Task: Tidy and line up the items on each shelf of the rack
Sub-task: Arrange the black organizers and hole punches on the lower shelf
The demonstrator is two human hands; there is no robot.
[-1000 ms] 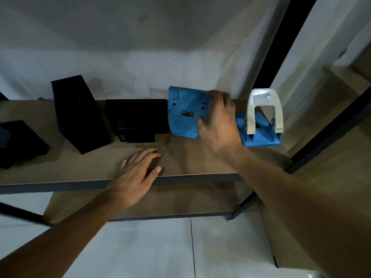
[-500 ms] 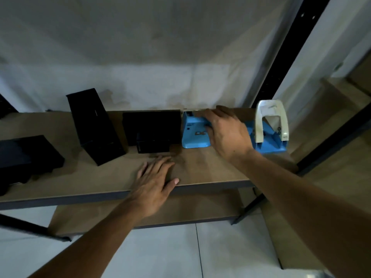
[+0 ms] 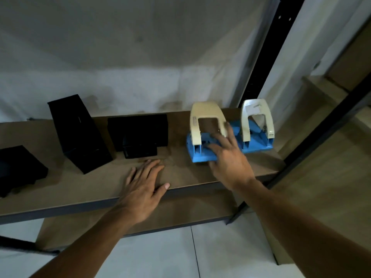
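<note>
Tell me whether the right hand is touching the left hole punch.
Touching. The head view shows the right hand with fingers spread on the blue base of the left hole punch.

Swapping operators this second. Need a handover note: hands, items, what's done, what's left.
Left hand: open, flat on the shelf near its front edge, holding nothing.
Right hand: open, fingers spread on the left hole punch, on its blue base.
Items: left hole punch and right hole punch stand upright side by side at the right end; tall black box, middle black box and far-left black box sit left of them.
Done: hole punches look lined up.
Left: tall black box sits skewed, far-left black box nearer the front; straighten them. Lower shelf mostly hidden.
</note>
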